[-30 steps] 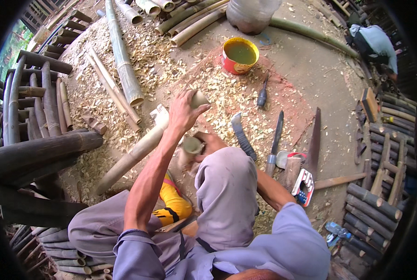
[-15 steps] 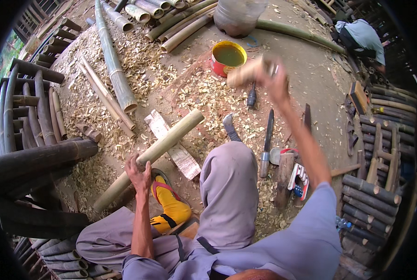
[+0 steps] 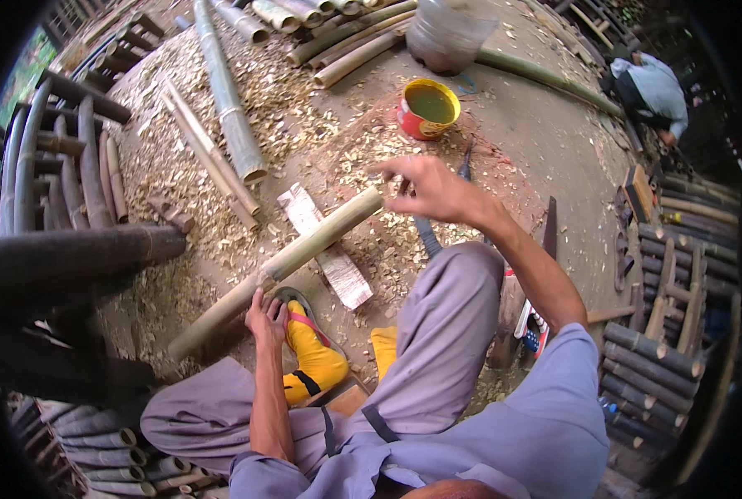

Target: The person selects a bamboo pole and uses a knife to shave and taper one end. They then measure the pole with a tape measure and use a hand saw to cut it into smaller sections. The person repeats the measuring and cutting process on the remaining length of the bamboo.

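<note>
A pale bamboo pole (image 3: 317, 239) slants across the ground before me, over a whitish flat board (image 3: 344, 276). My left hand (image 3: 267, 318) is at the pole's near side, its curled fingers against the pole by a notched spot. Close to the pole's far end, my right hand (image 3: 427, 188) is empty, thumb and fingers apart. A dark-handled tool (image 3: 427, 238) lies under the right hand, partly hidden by it and my knee. My foot, in a yellow sock (image 3: 317, 358) and a sandal, stands beside the pole.
Ahead is a red-and-yellow bucket (image 3: 429, 108) of greenish liquid, with a cloudy plastic container (image 3: 447, 37) behind. Long bamboo (image 3: 229, 100) lies among shavings. Dark bamboo frames (image 3: 71, 166) stand left. A saw (image 3: 550, 224) and bamboo stacks (image 3: 649, 366) lie right. Another person (image 3: 649, 87) crouches far right.
The short bamboo piece my right hand was swinging is no longer in it. That hand has come down and left, to the pole's far end. My right knee has shifted right.
</note>
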`<state>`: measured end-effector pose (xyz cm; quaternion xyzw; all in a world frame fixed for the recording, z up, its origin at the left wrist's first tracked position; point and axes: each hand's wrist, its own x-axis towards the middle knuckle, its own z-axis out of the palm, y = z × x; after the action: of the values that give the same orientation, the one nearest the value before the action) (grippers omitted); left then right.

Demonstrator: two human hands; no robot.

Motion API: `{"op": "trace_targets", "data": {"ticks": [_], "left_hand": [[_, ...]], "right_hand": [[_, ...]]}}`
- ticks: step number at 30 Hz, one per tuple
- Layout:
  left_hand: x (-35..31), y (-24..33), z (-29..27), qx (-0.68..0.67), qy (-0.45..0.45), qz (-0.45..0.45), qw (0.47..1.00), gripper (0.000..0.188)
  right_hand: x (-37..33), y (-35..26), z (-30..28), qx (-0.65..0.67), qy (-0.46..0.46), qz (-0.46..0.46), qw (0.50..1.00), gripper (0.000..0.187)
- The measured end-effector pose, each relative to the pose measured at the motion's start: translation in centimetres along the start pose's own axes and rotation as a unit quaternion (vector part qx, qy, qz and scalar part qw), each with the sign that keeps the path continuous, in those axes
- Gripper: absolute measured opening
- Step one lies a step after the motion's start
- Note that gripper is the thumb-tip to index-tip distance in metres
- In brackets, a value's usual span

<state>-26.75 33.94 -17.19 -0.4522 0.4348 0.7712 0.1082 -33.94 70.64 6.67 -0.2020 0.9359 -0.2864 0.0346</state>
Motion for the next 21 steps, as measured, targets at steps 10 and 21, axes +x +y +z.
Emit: {"op": "trace_targets", "data": {"ticks": [10,21], "left_hand": [[1.0,-1.6,2.7,-0.211,-0.132,-0.032,0.968,0.032],[-7.8,2.5,7.1,-0.021,-0.18,0.109,0.977,0.05]], "right_hand": [[-4.6,-4.5,6.8,-0.191,-0.121,0.053,0.973,0.08],[-8.3,-2.4,9.5,-0.11,-0.187,0.164,0.962,0.065]]}}
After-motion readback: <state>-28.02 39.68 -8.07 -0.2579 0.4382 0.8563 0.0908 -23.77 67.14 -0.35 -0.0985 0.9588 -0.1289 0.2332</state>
